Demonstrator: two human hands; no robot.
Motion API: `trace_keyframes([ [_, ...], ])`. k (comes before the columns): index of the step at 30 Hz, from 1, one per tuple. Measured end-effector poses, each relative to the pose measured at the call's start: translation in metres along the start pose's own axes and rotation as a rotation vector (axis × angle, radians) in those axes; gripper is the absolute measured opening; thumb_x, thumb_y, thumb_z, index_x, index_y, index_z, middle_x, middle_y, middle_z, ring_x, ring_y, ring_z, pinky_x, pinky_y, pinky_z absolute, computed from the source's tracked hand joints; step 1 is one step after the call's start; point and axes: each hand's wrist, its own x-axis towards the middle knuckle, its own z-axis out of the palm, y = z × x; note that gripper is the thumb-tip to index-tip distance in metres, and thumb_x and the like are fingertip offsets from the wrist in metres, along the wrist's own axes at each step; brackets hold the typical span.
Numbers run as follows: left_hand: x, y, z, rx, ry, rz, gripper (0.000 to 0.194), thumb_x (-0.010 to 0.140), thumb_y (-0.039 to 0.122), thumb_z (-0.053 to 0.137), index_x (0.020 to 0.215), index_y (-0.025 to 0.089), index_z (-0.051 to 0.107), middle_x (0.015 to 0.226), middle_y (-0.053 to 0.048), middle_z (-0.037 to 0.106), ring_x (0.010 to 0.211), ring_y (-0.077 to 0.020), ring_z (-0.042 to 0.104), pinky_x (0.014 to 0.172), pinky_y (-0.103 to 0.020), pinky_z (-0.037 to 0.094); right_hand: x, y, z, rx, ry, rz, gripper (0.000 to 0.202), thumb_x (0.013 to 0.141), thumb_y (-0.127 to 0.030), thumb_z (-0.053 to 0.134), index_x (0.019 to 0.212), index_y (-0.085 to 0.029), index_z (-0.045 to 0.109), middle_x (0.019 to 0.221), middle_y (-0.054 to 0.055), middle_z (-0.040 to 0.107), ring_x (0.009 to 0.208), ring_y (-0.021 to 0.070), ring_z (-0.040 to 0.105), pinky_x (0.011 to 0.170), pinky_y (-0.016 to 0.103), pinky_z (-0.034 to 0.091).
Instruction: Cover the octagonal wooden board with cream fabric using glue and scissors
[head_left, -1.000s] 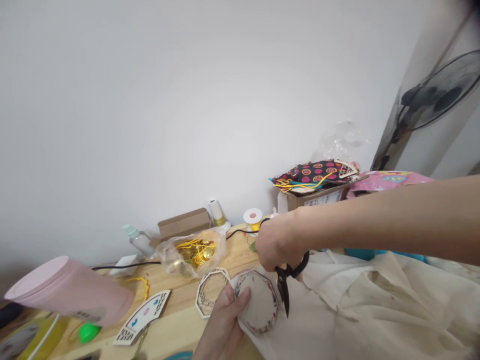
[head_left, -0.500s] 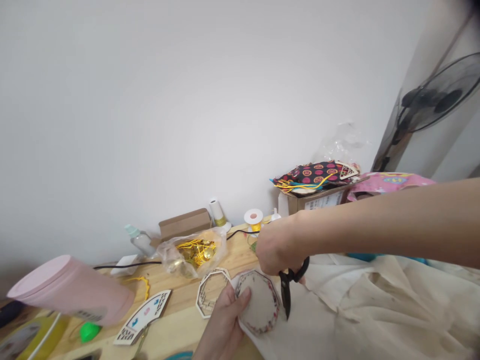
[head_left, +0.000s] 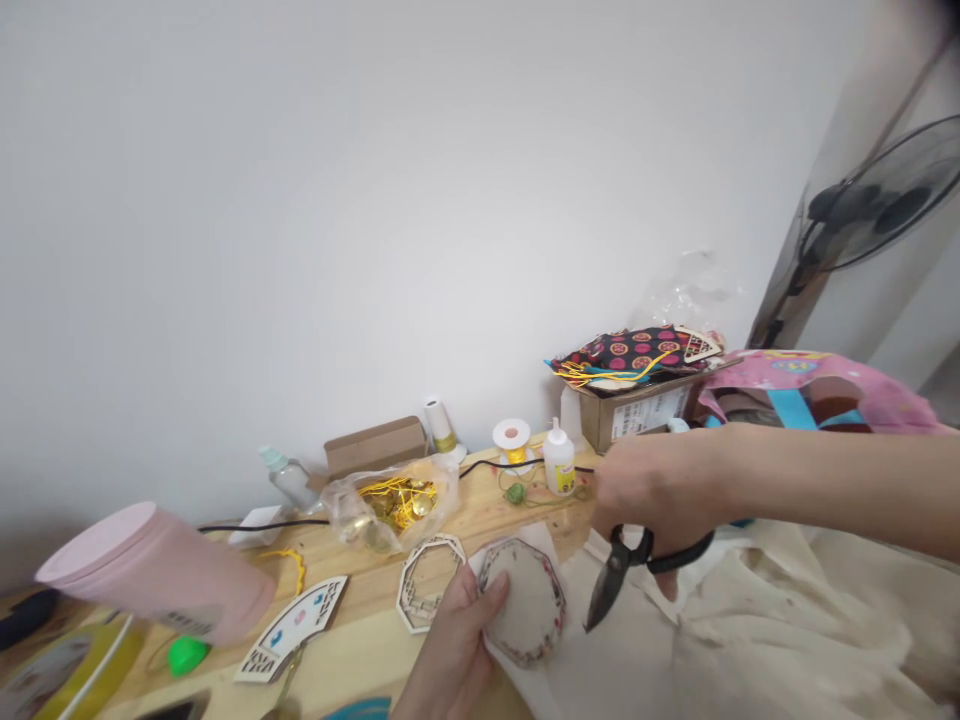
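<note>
My left hand is closed on an octagonal frame covered with pale cloth, its thumb lying on the face. Dark red bits show around the frame's border, and a white cloth margin sticks out past it. My right hand is wrapped around black-handled scissors, their blades pointing down and left, to the right of the frame. Beneath the scissors spreads a large cream cloth, bunched at the right. Left of the frame, an openwork wooden octagon lies on the table.
A fan-shaped piece, a pink tumbler and yellow tape occupy the left. Behind stand a bag of gold pieces, a thread spool, a glue bottle and a cardboard box.
My right hand and the scissors have moved right, away from the frame, exposing the glue bottle and the green thread. My left hand still holds the frame; the view has shifted slightly.
</note>
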Motion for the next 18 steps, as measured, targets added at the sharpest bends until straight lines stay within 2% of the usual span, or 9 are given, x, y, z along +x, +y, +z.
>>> trace_keyframes([
  [9, -0.002, -0.002, -0.001, 0.003, 0.042, 0.01, 0.033, 0.075, 0.012, 0.055, 0.108, 0.012, 0.051, 0.092, -0.01, 0.067, 0.093, -0.0224, 0.058, 0.08, -0.033, 0.044, -0.019, -0.002, 0.045, 0.294, 0.038, 0.096, 0.036, 0.059, -0.044, 0.065, 0.088, -0.023, 0.063, 0.075, 0.004, 0.066, 0.067, 0.0222, 0.06, 0.048, 0.025, 0.037],
  [14, -0.005, -0.005, -0.005, 0.015, 0.044, 0.032, 0.031, 0.075, 0.012, 0.056, 0.106, 0.013, 0.052, 0.093, -0.01, 0.067, 0.093, -0.0221, 0.058, 0.08, -0.033, 0.044, -0.033, -0.001, 0.06, 0.353, 0.181, 0.209, 0.046, 0.058, -0.047, 0.064, 0.096, -0.022, 0.058, 0.09, 0.008, 0.062, 0.08, 0.0275, 0.058, 0.062, 0.035, 0.045],
  [18, -0.005, -0.005, -0.006, 0.018, 0.056, 0.014, 0.029, 0.075, 0.014, 0.055, 0.105, 0.012, 0.052, 0.091, -0.011, 0.067, 0.092, -0.0229, 0.059, 0.08, -0.034, 0.044, -0.046, -0.021, 0.065, 0.409, 0.392, 0.362, 0.036, 0.064, -0.044, 0.061, 0.091, -0.022, 0.057, 0.087, 0.007, 0.063, 0.077, 0.0258, 0.059, 0.065, 0.035, 0.046],
])
